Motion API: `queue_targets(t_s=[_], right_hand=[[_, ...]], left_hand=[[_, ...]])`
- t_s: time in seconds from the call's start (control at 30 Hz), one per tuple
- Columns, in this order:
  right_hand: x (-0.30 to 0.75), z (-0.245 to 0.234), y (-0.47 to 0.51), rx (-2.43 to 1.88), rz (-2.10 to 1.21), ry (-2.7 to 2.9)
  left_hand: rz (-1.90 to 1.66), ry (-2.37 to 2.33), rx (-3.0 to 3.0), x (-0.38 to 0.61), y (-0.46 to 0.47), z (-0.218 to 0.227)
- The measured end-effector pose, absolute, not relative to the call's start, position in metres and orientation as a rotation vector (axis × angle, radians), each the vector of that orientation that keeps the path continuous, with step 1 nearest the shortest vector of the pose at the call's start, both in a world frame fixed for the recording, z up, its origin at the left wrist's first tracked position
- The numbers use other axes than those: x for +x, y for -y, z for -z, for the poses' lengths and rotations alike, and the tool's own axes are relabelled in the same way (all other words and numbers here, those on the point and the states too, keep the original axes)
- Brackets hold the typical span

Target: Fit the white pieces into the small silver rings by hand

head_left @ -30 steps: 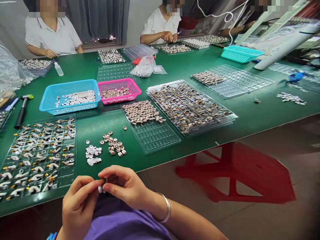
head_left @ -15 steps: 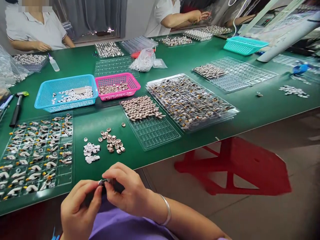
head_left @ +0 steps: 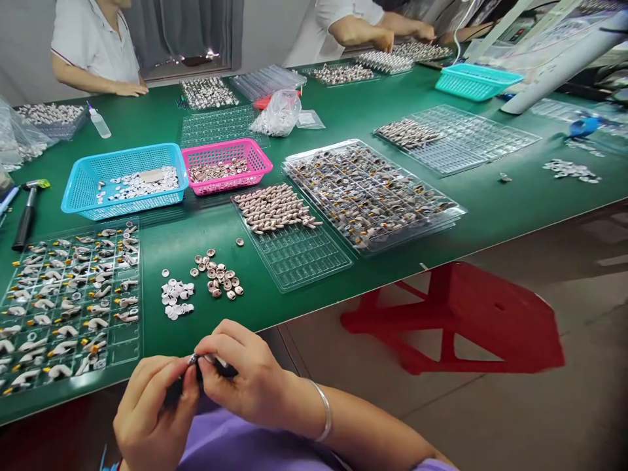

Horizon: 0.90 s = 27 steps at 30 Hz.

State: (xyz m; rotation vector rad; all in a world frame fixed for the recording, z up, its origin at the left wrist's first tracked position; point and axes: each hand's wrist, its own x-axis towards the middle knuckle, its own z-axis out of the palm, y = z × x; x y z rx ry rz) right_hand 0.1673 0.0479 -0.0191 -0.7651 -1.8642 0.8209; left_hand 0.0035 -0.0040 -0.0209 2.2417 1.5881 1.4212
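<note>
My left hand (head_left: 153,407) pinches a small dark, shiny piece (head_left: 193,359) between thumb and forefinger, just off the table's near edge. Meeting it from the right, my right hand (head_left: 245,374) is closed, its thumb and fingertips at the same piece. Something dark shows under the right fingers, too hidden to name. Beyond the hands lie a small pile of white discs (head_left: 176,297) and several beige cup-shaped shells (head_left: 220,276). On the left is a clear compartment tray (head_left: 125,337) filled with curved pale parts with orange ends.
A blue basket (head_left: 73,190) of white discs adjoins a pink basket (head_left: 267,163) of beige shells. Trays of parts (head_left: 314,261) stand to the right. A hammer (head_left: 25,219) lies at left. A red stool (head_left: 495,320) stands beyond the table edge. Co-workers (head_left: 95,49) sit across.
Both hands keep their pinch and have shifted slightly left. The view has moved a little. Across the table, one co-worker has shifted right, and another's hands have come down to the far trays.
</note>
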Motion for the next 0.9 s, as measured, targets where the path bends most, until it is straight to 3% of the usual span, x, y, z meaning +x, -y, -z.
queue_targets(t_s=[0.47, 0.9], right_hand=[[0.156, 0.016, -0.053, -0.932, -1.761, 1.291], [0.145, 0.02, -0.045, -0.962, -1.861, 1.039]], left_hand=[[-1.374, -1.668, 1.964, 0.008, 0.002, 0.021], [-1.396, -1.731, 1.967, 0.012, -0.002, 0.017]])
